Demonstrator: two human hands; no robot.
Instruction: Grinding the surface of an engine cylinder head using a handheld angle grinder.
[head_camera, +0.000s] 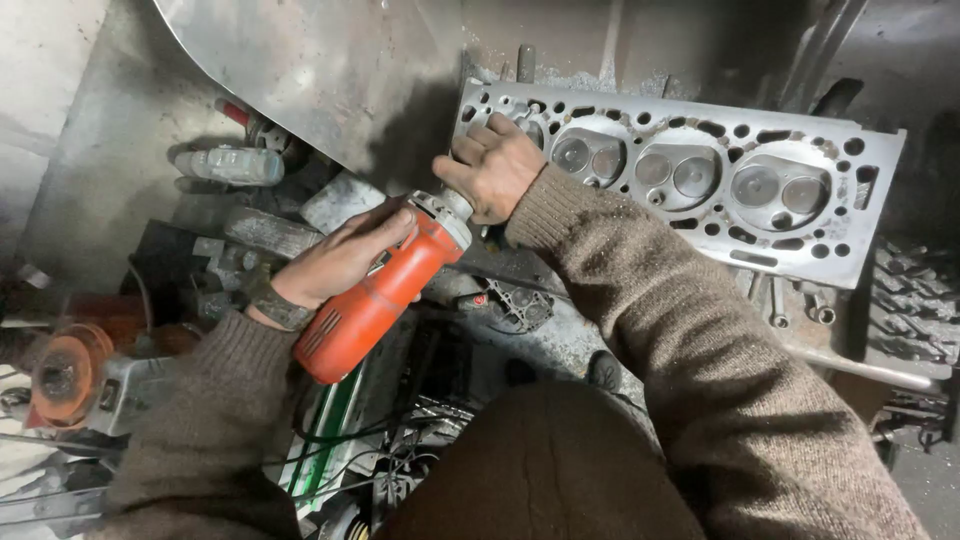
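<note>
Your left hand (345, 258) is wrapped around the body of the orange angle grinder (375, 300), fingers curled over its top. Your right hand (495, 165) grips the grinder's grey head end, fingers closed and knuckles up, resting against the left end of the cylinder head (700, 180), which stretches away to the right of that hand. A second grinder (75, 375) lies well left of your left wrist.

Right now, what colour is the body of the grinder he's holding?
Orange-red, with a grey metal head; the angle grinder shows best in the head view.
</note>
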